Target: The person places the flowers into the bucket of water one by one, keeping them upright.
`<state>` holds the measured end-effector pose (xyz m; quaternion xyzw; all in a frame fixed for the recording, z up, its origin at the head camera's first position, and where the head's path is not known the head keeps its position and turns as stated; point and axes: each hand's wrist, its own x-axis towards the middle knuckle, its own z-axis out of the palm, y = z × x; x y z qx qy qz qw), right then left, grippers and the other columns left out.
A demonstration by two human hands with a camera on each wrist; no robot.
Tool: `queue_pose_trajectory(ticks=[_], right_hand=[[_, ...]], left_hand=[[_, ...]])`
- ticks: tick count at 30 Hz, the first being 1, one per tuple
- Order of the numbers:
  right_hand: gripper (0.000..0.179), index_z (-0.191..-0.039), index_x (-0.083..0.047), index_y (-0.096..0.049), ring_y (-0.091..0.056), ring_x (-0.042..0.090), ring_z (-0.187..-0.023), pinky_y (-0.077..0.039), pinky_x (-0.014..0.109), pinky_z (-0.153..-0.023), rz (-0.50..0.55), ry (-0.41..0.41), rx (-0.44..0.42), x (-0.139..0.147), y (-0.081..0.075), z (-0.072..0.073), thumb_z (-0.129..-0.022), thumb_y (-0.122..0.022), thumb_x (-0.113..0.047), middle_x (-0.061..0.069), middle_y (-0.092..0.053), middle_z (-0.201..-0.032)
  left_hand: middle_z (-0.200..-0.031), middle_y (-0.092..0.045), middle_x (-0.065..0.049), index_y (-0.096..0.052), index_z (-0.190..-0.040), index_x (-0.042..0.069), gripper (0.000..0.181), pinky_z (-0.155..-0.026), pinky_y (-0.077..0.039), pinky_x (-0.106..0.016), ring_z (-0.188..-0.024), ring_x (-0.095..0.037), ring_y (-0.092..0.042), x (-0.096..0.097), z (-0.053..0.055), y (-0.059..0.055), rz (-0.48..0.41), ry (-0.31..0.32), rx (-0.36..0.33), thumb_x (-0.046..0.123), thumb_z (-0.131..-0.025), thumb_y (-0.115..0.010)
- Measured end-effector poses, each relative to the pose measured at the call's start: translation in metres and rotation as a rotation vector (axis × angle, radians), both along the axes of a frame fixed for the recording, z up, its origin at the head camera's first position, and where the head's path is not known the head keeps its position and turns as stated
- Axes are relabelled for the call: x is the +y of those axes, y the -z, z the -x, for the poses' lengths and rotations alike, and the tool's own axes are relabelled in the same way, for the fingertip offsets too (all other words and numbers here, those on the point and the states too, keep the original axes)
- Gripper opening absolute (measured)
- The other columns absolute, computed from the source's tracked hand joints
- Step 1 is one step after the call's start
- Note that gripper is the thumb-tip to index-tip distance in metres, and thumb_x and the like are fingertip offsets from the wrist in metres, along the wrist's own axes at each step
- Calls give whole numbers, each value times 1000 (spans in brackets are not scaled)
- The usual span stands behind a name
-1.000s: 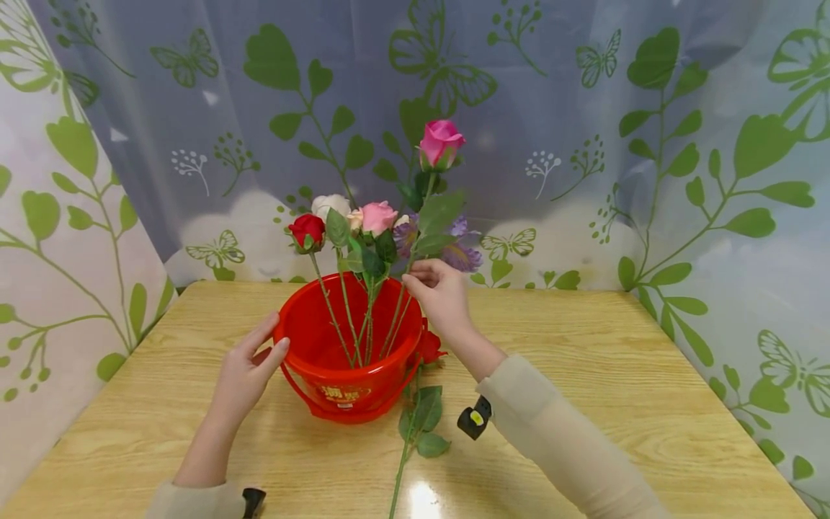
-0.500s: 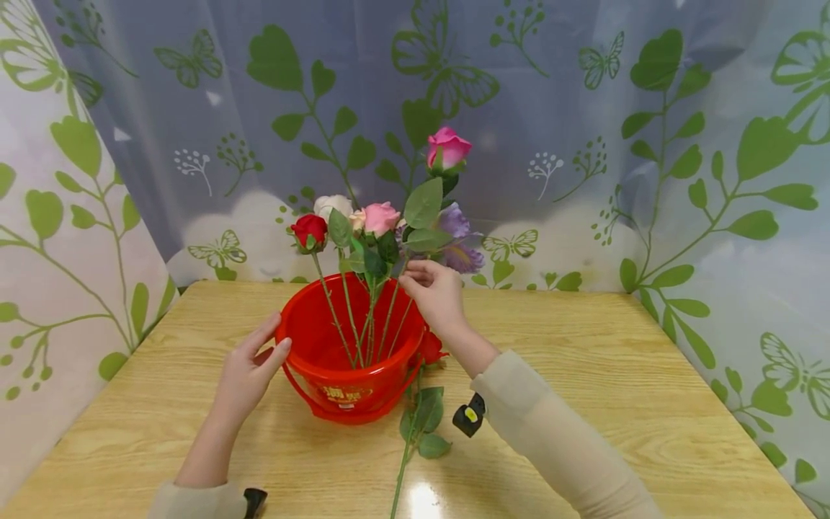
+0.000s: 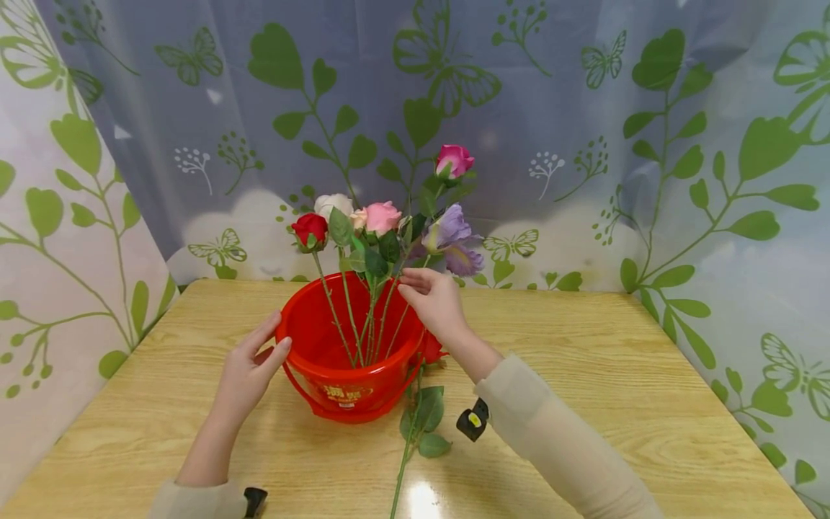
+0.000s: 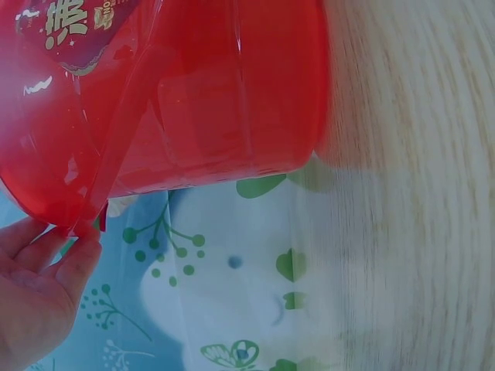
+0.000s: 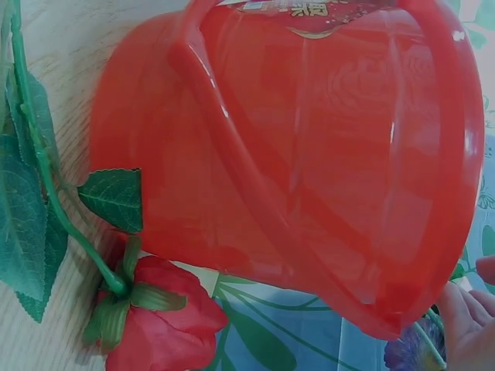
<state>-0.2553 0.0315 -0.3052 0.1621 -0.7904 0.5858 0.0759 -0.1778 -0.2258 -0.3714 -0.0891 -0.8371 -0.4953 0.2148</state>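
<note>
A red plastic bucket [image 3: 382, 389] with gold lettering stands on the table, several artificial flowers leaning inside it. My left hand [image 3: 245, 371] grips its left rim between thumb and fingers; the left wrist view shows the fingertips at the rim by the handle joint. Over the right rim, my right hand [image 3: 441, 303] pinches the stem of a magenta rose [image 3: 455, 161], the tallest bloom. Around it are a purple iris [image 3: 452, 238], a pink rose [image 3: 381, 216], a white flower [image 3: 333, 206] and a red rose [image 3: 309, 229]. In the right wrist view that hand is mostly cut off.
Another red rose [image 5: 166, 317] lies on the table right of the bucket, its leafy stem [image 3: 405, 454] running to the front edge. The bucket's handle [image 3: 295, 389] hangs down in front. A curtain [image 3: 551, 72] with leaves and butterflies rises behind the wooden table [image 3: 583, 404].
The magenta rose has sunk lower and shifted right, its leaves turning away. My right hand has moved slightly down and left with the stem. My left hand stays on the rim.
</note>
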Motion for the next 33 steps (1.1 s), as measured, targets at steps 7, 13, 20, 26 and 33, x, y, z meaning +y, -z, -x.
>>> queue_pose_trajectory(ticks=[7,13,20,26,33], right_hand=[[26,-107,3,-61,-60,24,-91,-51,29,-77,12,-7,14,7,2,-6,-82,-61,-4,16,-63,-100],[25,-105,5,-61,-60,23,-89,-51,29,-77,10,-30,24,15,2,-13,-82,-61,-3,19,-62,-100],[25,-105,4,-61,-60,24,-89,-51,30,-75,21,-32,3,27,7,-21,-82,-61,-3,17,-62,-100],[23,-103,5,-62,-60,24,-89,-50,30,-78,37,-13,21,40,12,-26,-80,-62,0,19,-62,-99],[22,-102,5,-62,-60,24,-90,-50,29,-78,54,3,-15,56,21,-29,-81,-61,0,18,-62,-99]], left_hand=[[-133,-39,-16,-41,-130,-3,48,-82,-42,-17,-121,-29,-37,1,-2,-1,-11,4,-11,16,-88,-55],[-133,-40,-16,-41,-130,-3,48,-82,-43,-21,-120,-30,-37,2,-3,-3,-14,2,-9,16,-88,-55],[-132,-40,-17,-41,-129,-4,48,-81,-43,-20,-119,-30,-39,2,-2,-3,3,-2,-7,16,-88,-55],[-132,-41,-15,-41,-129,-3,48,-82,-42,-19,-119,-29,-39,1,-1,-2,11,-14,-14,18,-88,-55],[-132,-41,-16,-41,-129,-3,49,-81,-43,-19,-119,-30,-39,1,-1,-3,11,-14,-11,18,-88,-56]])
